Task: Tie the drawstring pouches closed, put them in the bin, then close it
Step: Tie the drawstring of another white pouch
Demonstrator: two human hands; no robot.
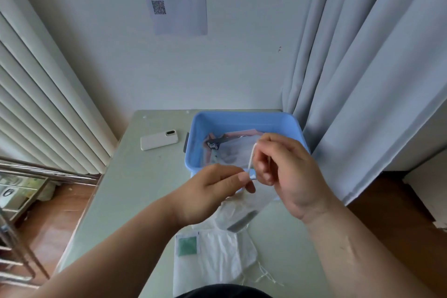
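Soft, cool daylight lit the room evenly, brightest on the curtain (362,68) at the right. Shadows were faint, and the table (135,189) carried a dull sheen. The wide lens bowed the curtain and the slats (43,109) at the edges. The pouch (244,213) and its cord (252,157) looked slightly smeared by motion blur.

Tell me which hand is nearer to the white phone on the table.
Left. The left hand, pinching the drawstring, is right of the phone and nearer the camera; the right hand is farther right, before the blue bin.
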